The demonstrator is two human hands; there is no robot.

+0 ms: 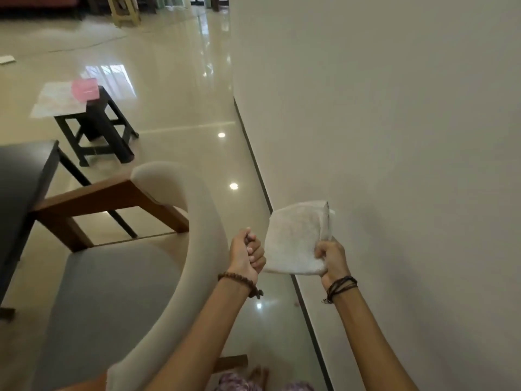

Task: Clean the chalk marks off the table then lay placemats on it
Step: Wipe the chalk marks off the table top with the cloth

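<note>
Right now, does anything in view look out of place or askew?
One thing stands out: on the black stool, a pale sheet hangs well over the edge, weighted only by a pink box at one corner. The right hand grips a folded white cloth; the left hand is fisted, empty.

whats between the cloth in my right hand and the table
The left hand and the chair lie between the cloth and the table, seen from the head camera.
</note>
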